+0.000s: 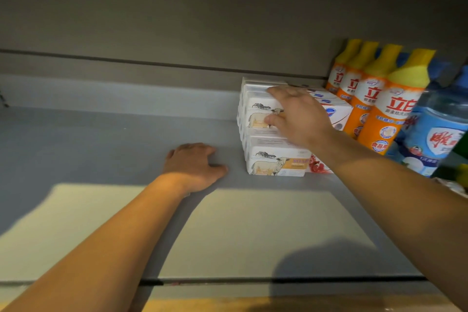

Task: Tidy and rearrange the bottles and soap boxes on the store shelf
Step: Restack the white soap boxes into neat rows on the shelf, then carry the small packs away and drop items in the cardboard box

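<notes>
1. Your two forearms reach in over the front lip of the shelf (106,134), and your left hand (195,167) rests on it, fingers loosely curled, holding nothing.
2. Your right hand (293,114) is on the upper soap boxes (263,109), thumb on the front face and fingers over the top, gripping one.
3. Watch that stack: pull the top box sideways and its neighbours could slide off the bottom box (276,162).
4. Your right forearm sits just beside the orange bottles (379,111) and the blue bottle (435,132); swing wide and you may topple them.
</notes>
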`<state>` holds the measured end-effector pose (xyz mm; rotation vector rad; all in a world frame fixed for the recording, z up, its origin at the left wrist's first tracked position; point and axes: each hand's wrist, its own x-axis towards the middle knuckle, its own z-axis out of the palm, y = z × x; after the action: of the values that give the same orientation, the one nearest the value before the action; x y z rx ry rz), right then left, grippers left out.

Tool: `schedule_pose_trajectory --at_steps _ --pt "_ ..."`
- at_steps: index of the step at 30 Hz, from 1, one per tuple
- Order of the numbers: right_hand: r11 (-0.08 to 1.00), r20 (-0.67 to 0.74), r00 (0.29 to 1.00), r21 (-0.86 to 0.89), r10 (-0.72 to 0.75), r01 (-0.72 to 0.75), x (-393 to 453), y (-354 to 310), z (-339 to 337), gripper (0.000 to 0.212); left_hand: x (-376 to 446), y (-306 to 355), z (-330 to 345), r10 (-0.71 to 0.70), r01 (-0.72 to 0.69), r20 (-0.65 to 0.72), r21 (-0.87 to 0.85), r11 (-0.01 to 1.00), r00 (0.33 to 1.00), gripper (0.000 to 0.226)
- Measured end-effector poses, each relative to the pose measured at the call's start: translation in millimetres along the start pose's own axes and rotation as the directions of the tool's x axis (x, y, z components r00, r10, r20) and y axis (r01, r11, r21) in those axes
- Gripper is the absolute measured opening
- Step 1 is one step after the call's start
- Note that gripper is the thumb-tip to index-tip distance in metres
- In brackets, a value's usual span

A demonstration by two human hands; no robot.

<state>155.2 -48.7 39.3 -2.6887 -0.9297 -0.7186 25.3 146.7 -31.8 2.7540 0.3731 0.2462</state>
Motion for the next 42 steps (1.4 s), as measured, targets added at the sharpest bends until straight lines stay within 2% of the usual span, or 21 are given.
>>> schedule_pose_trajectory --at_steps 12,16,20,25,27,30,34,37,40,42 --pt "0.996 -0.009 1.0 -0.092 -0.011 0.01 4 0 4 0.064 1 -2 1 0.02 -0.019 -0.016 0.04 0.999 1.0 0.05" --pt "0.995 0.042 0.999 -0.099 -0.019 0.023 1 -3 -2 0.067 0 -2 2 -0.01 0.009 -0.028 -0.041 0.999 1.0 0.049" --pt "0.993 -0.07 0.997 0.116 0.023 -0.015 -34 -15 -20 0.062 -4 5 -6 -0.079 0.057 -0.09 -0.233 0.971 0.993 0.038" --pt "0.914 -0.025 0.988 0.384 0.15 -0.128 -107 -32 -38 0.052 -26 33 -24 0.042 -0.164 -0.302 -0.393 0.905 0.952 0.017" --pt "0.879 -0.048 0.98 0.451 0.193 -0.152 -134 -31 -50 0.049 -39 50 -30 0.105 -0.239 -0.312 -0.432 0.87 0.944 0.015" --pt "0.83 -0.087 0.96 0.528 0.265 -0.181 -171 -17 -69 0.04 -56 84 -36 0.166 -0.282 -0.248 -0.574 0.769 0.955 0.013" --pt "0.823 -0.168 0.901 0.497 0.401 -0.274 -215 26 -94 0.036 -81 142 -25 0.241 -0.238 -0.111 -0.766 0.598 0.964 0.017" --pt "0.813 -0.268 0.804 0.429 0.531 -0.394 -247 72 -112 0.033 -95 189 2 0.27 -0.174 -0.036 -0.844 0.508 0.962 0.017" --pt "0.785 -0.364 0.697 0.24 0.619 -0.572 -269 123 -124 0.038 -98 228 32 0.293 -0.116 0.029 -0.877 0.467 0.956 0.018" --pt "0.711 -0.318 0.658 0.083 0.683 -0.698 -274 154 -125 0.055 -98 249 50 0.308 -0.074 0.074 -0.894 0.443 0.949 0.017"
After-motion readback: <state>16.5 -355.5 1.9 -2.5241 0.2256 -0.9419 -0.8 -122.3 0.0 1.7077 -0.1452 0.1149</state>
